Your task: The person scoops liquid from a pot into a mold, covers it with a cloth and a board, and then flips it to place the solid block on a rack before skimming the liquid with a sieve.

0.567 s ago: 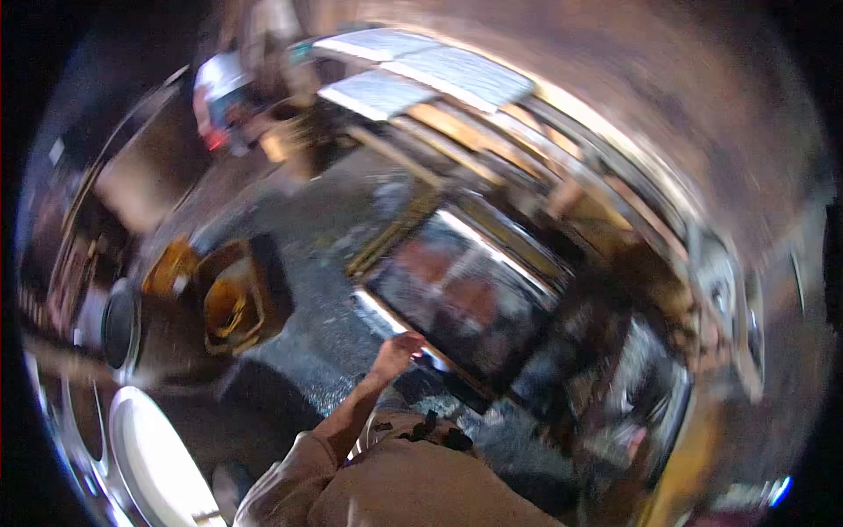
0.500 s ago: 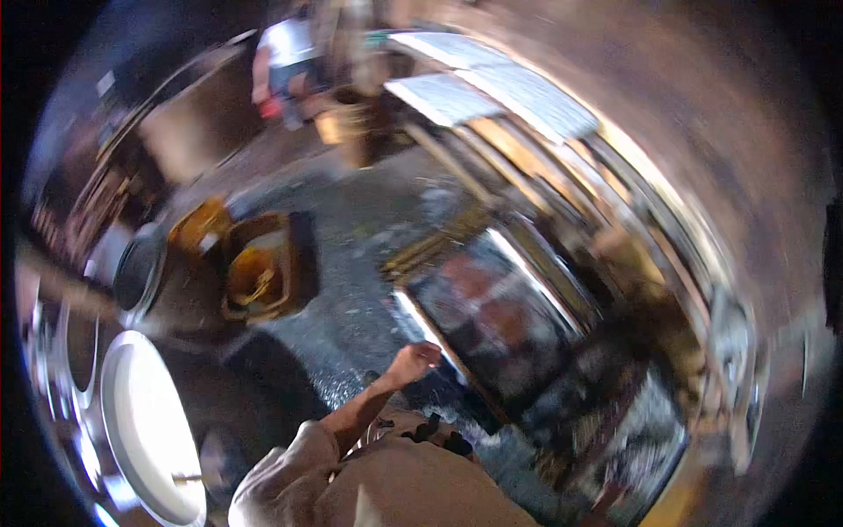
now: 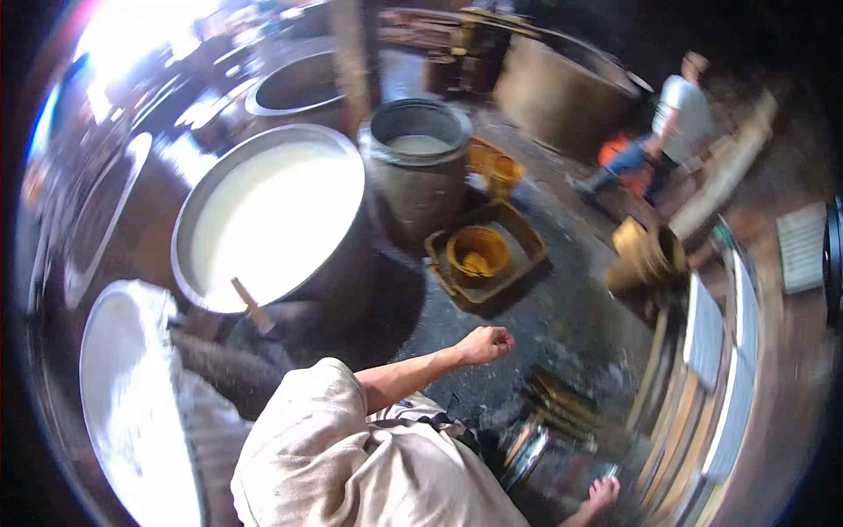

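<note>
- Wet, dark floor [image 3: 562,325] fills the middle of a dim workshop crowded with big vats.
- At the person's left, the left hand [image 3: 486,344] hangs over bare floor, fingers curled shut on nothing visible.
- Nearest it sits a yellow bucket [image 3: 479,250] inside a shallow tray [image 3: 527,241], apart from the hand.
- Only the right hand's fingers [image 3: 604,494] show at the bottom edge; whether they grip anything cannot be told.
- Judged: slow steps suit the slick floor.
- Open room lies right of the wide milky vat [image 3: 263,220] and the tall grey pot [image 3: 413,176]; another person [image 3: 667,132] stands well apart.
</note>
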The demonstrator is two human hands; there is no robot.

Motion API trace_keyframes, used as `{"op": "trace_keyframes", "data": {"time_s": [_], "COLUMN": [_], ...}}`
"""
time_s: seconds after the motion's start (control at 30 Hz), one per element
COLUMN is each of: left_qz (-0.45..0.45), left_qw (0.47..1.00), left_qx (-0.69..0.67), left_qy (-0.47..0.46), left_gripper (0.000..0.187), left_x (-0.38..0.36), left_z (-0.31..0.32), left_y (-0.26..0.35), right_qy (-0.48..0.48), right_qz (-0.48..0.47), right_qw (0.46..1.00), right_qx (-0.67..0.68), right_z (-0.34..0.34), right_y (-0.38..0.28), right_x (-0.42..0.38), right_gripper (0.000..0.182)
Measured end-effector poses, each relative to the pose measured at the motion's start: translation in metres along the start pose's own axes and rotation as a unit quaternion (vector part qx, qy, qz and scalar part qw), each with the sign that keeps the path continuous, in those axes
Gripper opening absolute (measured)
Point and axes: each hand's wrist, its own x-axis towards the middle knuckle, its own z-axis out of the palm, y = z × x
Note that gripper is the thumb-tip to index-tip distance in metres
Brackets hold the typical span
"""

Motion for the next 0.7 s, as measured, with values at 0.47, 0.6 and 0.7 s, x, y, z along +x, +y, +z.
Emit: {"op": "trace_keyframes", "data": {"time_s": [0.47, 0.6, 0.7], "left_qz": [-0.281, -0.316, -0.392], "left_qw": [0.444, 0.456, 0.568], "left_qx": [0.136, 0.108, 0.124], "left_qy": [0.839, 0.825, 0.713], "left_gripper": [0.061, 0.048, 0.050], "left_x": [-0.256, -0.250, -0.214], "left_z": [-0.264, -0.271, -0.267], "left_y": [-0.189, -0.176, -0.157], "right_qy": [-0.812, -0.852, -0.866], "right_qz": [-0.166, -0.145, -0.135], "right_qw": [0.540, 0.468, 0.431], "right_qx": [-0.147, -0.184, -0.216], "right_z": [0.626, 0.666, 0.689], "right_y": [-0.094, -0.089, -0.092], "right_x": [-0.277, -0.298, -0.296], "right_gripper": [0.017, 0.017, 0.017]}}
